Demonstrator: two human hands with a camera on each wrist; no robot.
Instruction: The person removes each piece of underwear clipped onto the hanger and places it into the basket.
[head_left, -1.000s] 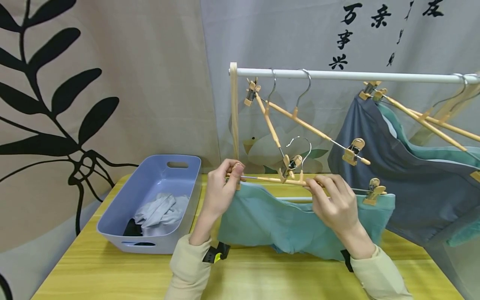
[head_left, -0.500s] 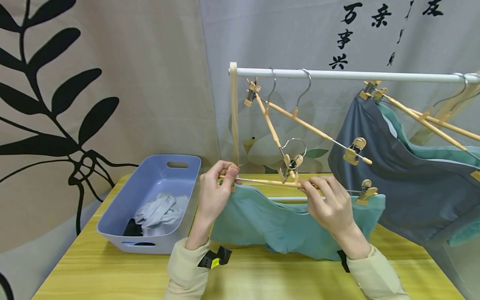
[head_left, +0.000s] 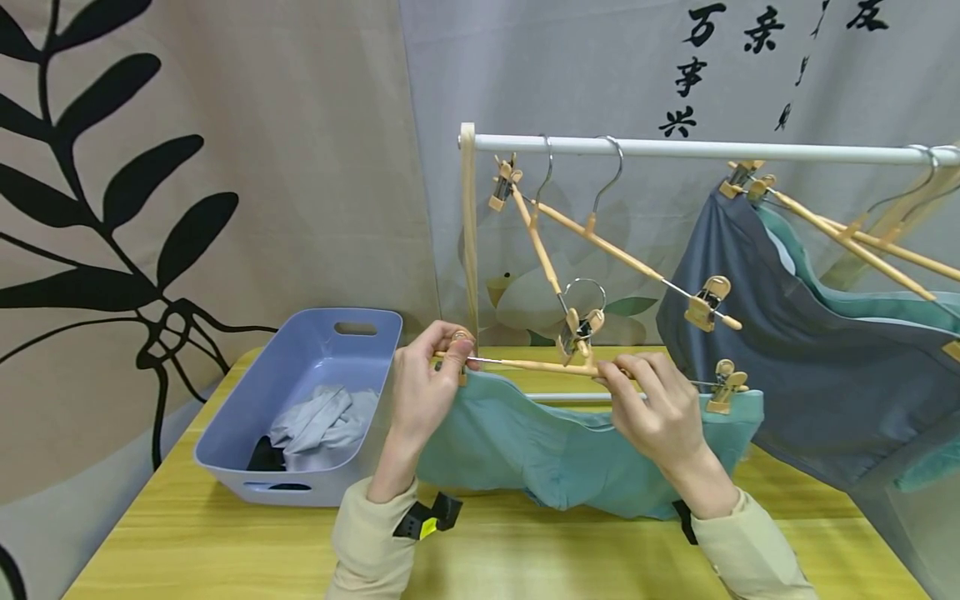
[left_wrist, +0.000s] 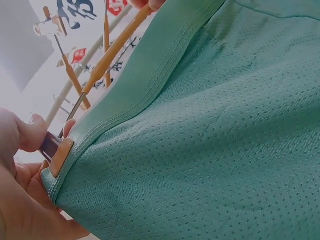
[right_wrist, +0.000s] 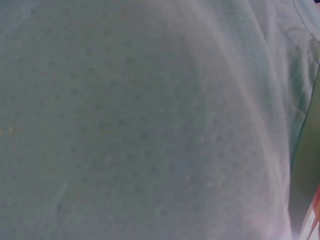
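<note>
A wooden clip hanger (head_left: pixel 536 365) carries teal-green shorts (head_left: pixel 517 450) just above the table. My left hand (head_left: pixel 427 379) pinches the clip (left_wrist: pixel 62 157) at the hanger's left end; in the left wrist view its jaws bite the corner of the waistband (left_wrist: pixel 150 70). With curled fingers my right hand (head_left: pixel 660 408) grips the hanger's bar right of the hook. The far clip (head_left: pixel 723 390) sits on the waistband's right end. Perforated cloth (right_wrist: pixel 140 120) fills most of the right wrist view.
A white rail (head_left: pixel 675 148) bears two bare clip hangers (head_left: pixel 600 242) at left, close above the hands. Dark grey shorts (head_left: pixel 780 350) and another teal garment (head_left: pixel 862 304) hang at right. A blue basket (head_left: pixel 300 329) with grey cloth (head_left: pixel 322 421) stands on the left of the table (head_left: pixel 562 550).
Both hands have shifted slightly left with the hanger and shorts, mostly in the first half second. The hanger's hook has moved left too. Both hands keep their hold.
</note>
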